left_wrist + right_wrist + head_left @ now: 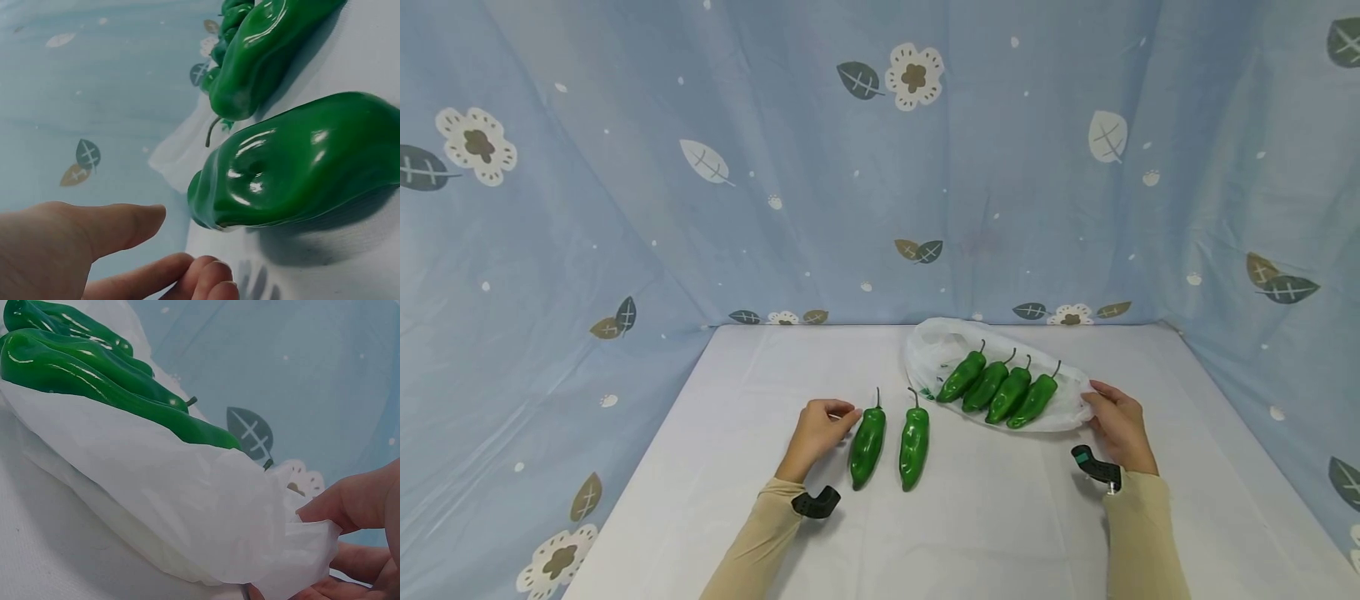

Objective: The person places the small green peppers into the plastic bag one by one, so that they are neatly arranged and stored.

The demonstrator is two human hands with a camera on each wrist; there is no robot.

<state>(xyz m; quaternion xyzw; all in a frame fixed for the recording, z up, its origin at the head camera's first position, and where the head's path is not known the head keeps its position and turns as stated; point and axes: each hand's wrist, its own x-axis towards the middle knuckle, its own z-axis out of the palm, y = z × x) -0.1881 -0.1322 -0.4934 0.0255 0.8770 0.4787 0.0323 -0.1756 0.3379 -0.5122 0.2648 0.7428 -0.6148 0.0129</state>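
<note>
Across a white table (977,525), the work looks partway: four green peppers (986,387) lie side by side on a white plastic bag (934,357) towards the back right, while two loose peppers (868,447) lie off it, nearer the person and apart. The left hand (820,429) is beside the left loose pepper's stem end, thumb and fingers parted, gripping nothing. The right hand (1120,422) pinches the bag's right edge.

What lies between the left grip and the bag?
Two peppers, side by side: the left pepper, nearer the left grip, then the right pepper, whose stem end comes close to the bag. The head view shows this.
</note>
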